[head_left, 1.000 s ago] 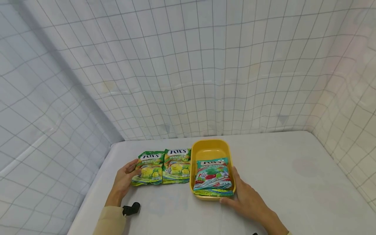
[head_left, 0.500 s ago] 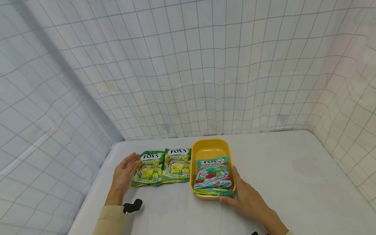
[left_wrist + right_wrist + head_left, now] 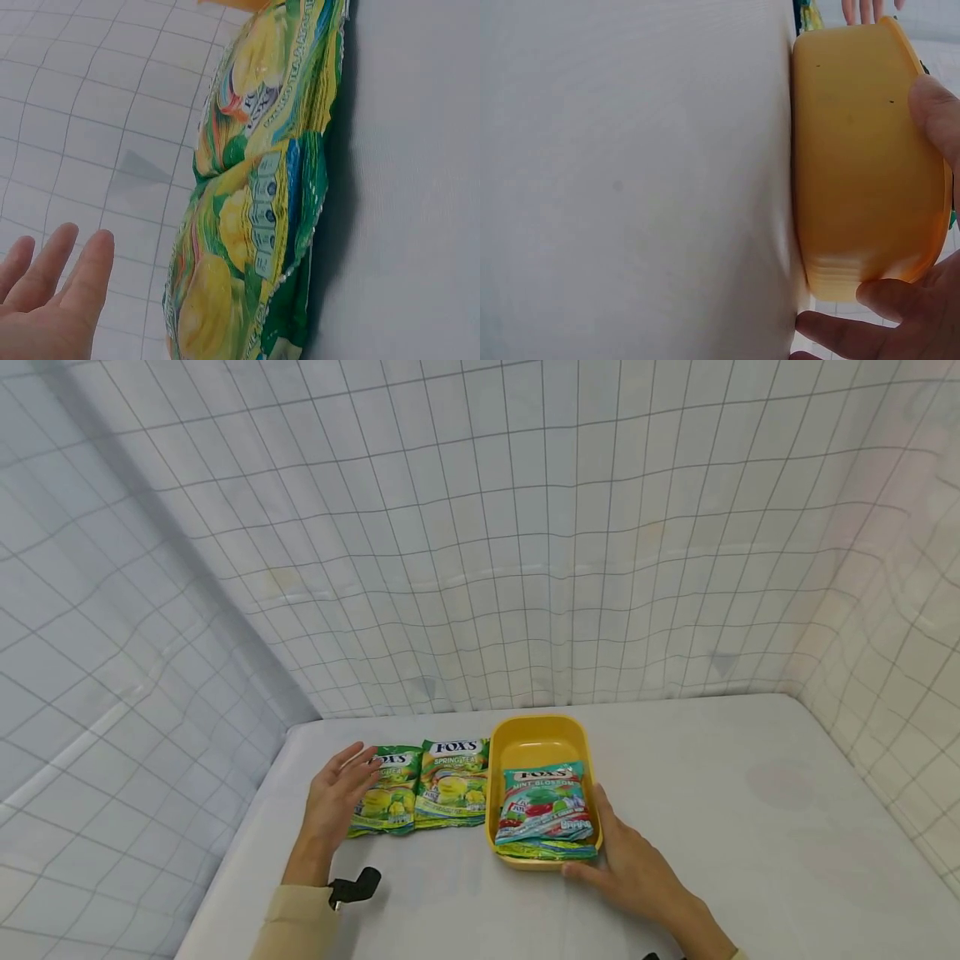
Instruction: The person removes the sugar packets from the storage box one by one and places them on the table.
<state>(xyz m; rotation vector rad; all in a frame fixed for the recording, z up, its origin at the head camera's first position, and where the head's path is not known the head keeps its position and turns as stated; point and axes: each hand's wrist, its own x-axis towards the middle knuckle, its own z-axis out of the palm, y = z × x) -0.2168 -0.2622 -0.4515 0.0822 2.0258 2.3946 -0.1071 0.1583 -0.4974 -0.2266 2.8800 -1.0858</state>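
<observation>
Two green Fox's candy packets lie side by side on the white table, the left packet [image 3: 392,793] [image 3: 247,255] next to the second packet [image 3: 453,781] [image 3: 270,75]. My left hand [image 3: 352,770] [image 3: 45,296] hovers over the left packet's left edge with straight fingers, holding nothing. To the right stands a yellow tub [image 3: 536,728] [image 3: 855,165] with a teal Mint Blossom packet [image 3: 543,802] on top of another packet. My right hand [image 3: 618,860] grips the tub's near right corner, with the thumb [image 3: 937,112] on one wall and the fingers [image 3: 889,296] curled round the end.
White gridded cloth walls [image 3: 480,543] enclose the table at the back and on both sides. The table [image 3: 750,827] stretches bare to the right of the tub. A black wrist-camera mount [image 3: 356,887] sits at my left sleeve.
My left hand has let go of the left packet's edge, lifted, and shifted right over it with fingers spread. The right hand and tub stayed put.
</observation>
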